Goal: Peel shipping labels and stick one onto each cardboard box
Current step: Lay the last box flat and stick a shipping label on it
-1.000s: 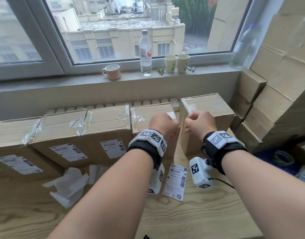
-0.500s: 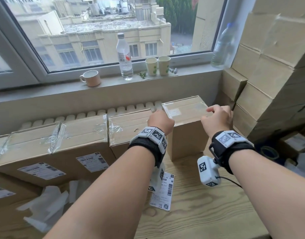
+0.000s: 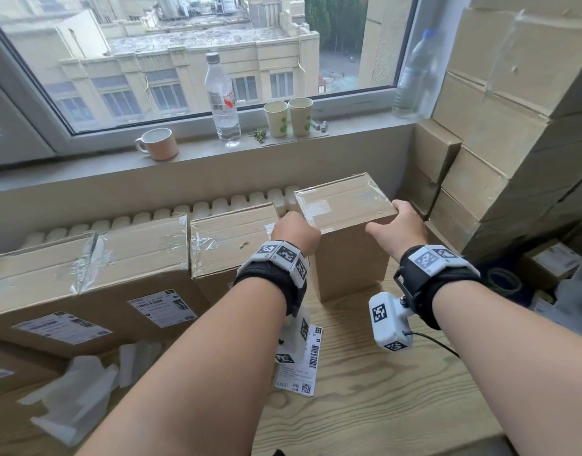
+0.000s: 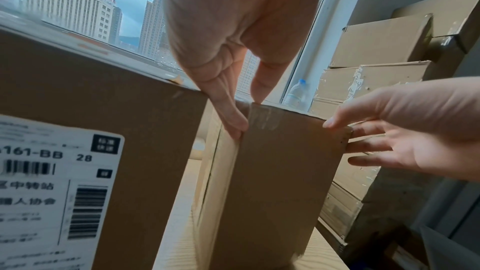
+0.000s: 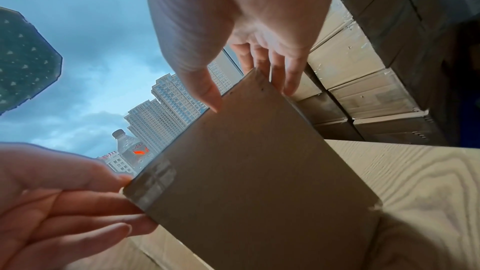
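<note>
1. Three labelled boxes run along the left of the head view; one loose shipping label [image 3: 301,363] lies at lower centre.
2. The unlabelled box [image 3: 343,232], plain brown and taped, stands upright at centre.
3. The left hand [image 3: 296,232] and right hand [image 3: 398,225] grip its top corners; since a second ago they have spread apart.

Both hands grip plain box [image 4: 280,182]: left hand [image 4: 233,34] top-left corner, right hand [image 4: 420,130] right edge.
</note>
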